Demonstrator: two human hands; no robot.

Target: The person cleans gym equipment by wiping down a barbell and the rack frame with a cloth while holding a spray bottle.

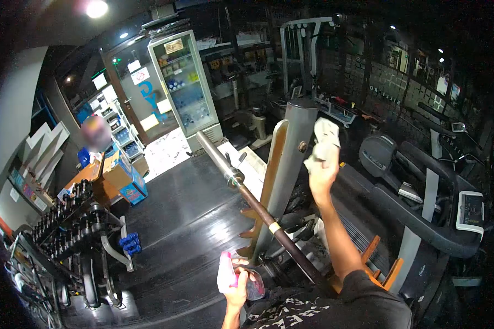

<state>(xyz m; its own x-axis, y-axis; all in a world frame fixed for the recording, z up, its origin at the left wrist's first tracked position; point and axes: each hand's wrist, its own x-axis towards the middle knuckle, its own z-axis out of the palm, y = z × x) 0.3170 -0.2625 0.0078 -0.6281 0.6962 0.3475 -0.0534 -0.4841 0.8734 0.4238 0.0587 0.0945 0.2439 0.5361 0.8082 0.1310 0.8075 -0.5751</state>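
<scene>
Black printed shirt fabric [307, 313] is seen nearest the head camera. Below the barbell [251, 202], a spray bottle [255, 287] is gripped in the left hand [237, 286]. A pale cloth [327, 137] is clasped in the raised right hand [324, 174], beside the grey upright [292, 159]; contact cannot be told. Both hands are held well apart.

Your shirt [376, 300]: black or very dark, short sleeve [358, 286] ending above elbow, pale blocky lettering [302, 313] across front, too skewed to read. Your left hand [237, 286] and right hand [323, 174] bare, forearms uncovered.
</scene>
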